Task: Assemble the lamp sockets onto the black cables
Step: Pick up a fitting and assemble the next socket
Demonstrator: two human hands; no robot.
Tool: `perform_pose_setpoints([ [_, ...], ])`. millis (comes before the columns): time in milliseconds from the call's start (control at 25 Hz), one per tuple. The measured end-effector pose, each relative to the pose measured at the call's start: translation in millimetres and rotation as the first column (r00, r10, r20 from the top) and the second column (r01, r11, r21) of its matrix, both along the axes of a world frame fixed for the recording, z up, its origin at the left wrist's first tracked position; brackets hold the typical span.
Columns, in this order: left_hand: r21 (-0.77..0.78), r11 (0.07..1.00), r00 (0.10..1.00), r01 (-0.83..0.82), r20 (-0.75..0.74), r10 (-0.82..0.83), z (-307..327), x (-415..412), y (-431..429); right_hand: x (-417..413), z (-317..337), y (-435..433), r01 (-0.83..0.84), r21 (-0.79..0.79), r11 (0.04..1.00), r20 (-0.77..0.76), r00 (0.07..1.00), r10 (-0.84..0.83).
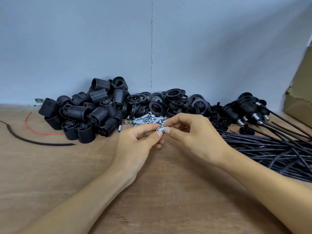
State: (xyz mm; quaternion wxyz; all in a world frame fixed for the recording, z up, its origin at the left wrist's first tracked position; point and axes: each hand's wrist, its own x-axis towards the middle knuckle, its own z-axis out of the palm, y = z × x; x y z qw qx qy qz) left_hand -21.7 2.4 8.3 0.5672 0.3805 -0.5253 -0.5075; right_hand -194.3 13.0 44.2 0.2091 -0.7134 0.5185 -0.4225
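A short silvery threaded tube [162, 129], bright metal with fine ridges, sits at the middle of the view above the wooden tabletop [67, 174]. Its long axis runs from 9 to 3 o'clock. The left hand [135, 146] has its grip closed on the 9 o'clock end, thumb and forefinger pinching it. The right hand [190, 135] pinches the 3 o'clock end the same way. At 12 o'clock, just beyond the fingers, lies a heap of similar tubes [145, 119]. Ribbed black socket bodies [87, 112] pile up at 10 o'clock, and the black cables [270, 149] lie at 3 o'clock.
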Motion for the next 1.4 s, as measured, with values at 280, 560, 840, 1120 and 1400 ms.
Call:
perform_pose_setpoints([
  [280, 0.027, 0.999, 0.999, 0.028, -0.042, -0.027, -2.2, -1.4, 0.1, 0.0, 0.1, 4.4, 0.031, -0.093, 0.995, -0.085, 0.996, -0.039],
  [560, 0.083, 0.996, 0.998, 0.011, -0.055, -0.007, -2.7, -2.5, 1.2, 1.0, -2.3, 5.3, -0.025, -0.28, 0.96, -0.375, 0.923, -0.085],
  [840, 0.051, 0.999, 0.999, -0.016, 0.029, 0.014, -6.6, -3.5, 2.5, 1.6, -5.0, 6.0, -0.048, -0.233, 0.971, -0.43, 0.901, -0.058],
  [1120, 0.044, 0.999, 1.0, 0.006, 0.009, -0.007, -4.7, -2.2, 3.9, 1.8, -5.5, 4.9, 0.044, -0.132, 0.99, -0.294, 0.952, -0.082],
  [1400, 0.076, 0.996, 0.998, 0.056, -0.044, -0.053, -0.4, 3.7, -1.0, -1.4, 2.3, 1.7, 0.003, 0.114, 0.994, 0.015, 1.0, -0.005],
])
